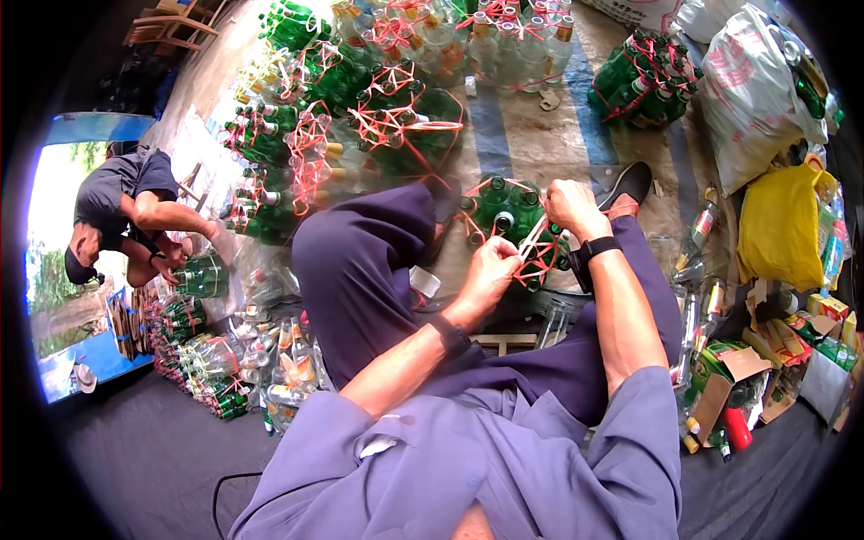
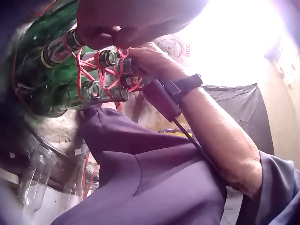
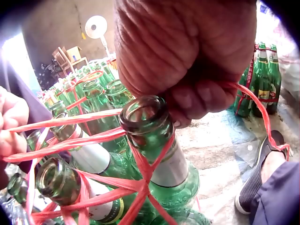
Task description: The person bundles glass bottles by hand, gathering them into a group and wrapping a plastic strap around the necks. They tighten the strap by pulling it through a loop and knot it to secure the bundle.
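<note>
Between the person's feet stands a bundle of green glass bottles [image 1: 498, 205], laced around the necks with red plastic string [image 3: 143, 185]. The left hand [image 1: 490, 273] pinches strands of this string between thumb and fingers at the near left side of the bundle. Two strands run taut from it to a bottle neck [image 3: 147, 123] in the right wrist view. Right beside that neck the right hand [image 3: 183, 51] is curled in a fist around the string, and a loose length [image 3: 262, 110] trails from it. In the left wrist view the left hand [image 2: 136, 21] partly covers the bottle tops.
More tied bottle bundles [image 1: 409, 126] crowd the floor ahead. Another green bundle [image 1: 643, 81] stands beyond the right shoe [image 1: 630, 187]. White [image 1: 756, 99] and yellow sacks [image 1: 783, 229] sit at the right, near cardboard boxes [image 1: 724, 382]. Another person [image 1: 135, 198] crouches by bottles at the left.
</note>
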Tool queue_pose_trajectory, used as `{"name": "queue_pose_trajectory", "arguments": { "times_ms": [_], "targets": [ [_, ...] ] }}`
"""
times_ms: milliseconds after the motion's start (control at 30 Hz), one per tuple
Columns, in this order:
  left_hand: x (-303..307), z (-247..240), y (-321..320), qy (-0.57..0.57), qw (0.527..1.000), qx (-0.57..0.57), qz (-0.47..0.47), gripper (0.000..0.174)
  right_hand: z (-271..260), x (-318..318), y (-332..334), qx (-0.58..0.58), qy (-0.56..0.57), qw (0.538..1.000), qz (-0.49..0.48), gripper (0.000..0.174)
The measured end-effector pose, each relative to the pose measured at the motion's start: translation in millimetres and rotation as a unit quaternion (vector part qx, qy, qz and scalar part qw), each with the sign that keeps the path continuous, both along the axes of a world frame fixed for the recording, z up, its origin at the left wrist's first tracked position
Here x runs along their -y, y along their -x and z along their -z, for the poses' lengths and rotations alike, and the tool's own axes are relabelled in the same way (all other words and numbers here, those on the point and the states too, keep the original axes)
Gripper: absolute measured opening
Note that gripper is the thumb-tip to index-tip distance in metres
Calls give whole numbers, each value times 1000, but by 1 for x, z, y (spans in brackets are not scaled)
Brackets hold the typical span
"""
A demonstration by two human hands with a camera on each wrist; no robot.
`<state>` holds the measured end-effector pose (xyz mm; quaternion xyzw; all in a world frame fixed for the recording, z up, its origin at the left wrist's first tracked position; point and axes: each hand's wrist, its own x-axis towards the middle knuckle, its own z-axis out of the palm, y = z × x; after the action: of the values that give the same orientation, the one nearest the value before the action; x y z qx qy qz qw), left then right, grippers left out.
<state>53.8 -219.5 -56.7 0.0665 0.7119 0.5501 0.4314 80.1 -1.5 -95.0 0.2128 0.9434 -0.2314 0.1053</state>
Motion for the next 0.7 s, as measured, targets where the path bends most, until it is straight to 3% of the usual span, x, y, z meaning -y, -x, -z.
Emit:
{"name": "queue_pose_trajectory", "arguments": {
  "times_ms": [233,400,500,700],
  "targets": [
    [3,8,7,19,999,-49,11,12,5,1,0,-9,-8,1000,-1,18],
    [6,9,9,18,1000,-24,-2,11,8,1,0,-20,-10,1000,-2,17],
    [1,-11,1,-19,990,137,-34,12,5,0,0,-16,-6,1000,-4,16],
    [0,6,-17,-19,989,145,-25,13,8,1,0,-29,-13,999,-8,15]
  ]
}}
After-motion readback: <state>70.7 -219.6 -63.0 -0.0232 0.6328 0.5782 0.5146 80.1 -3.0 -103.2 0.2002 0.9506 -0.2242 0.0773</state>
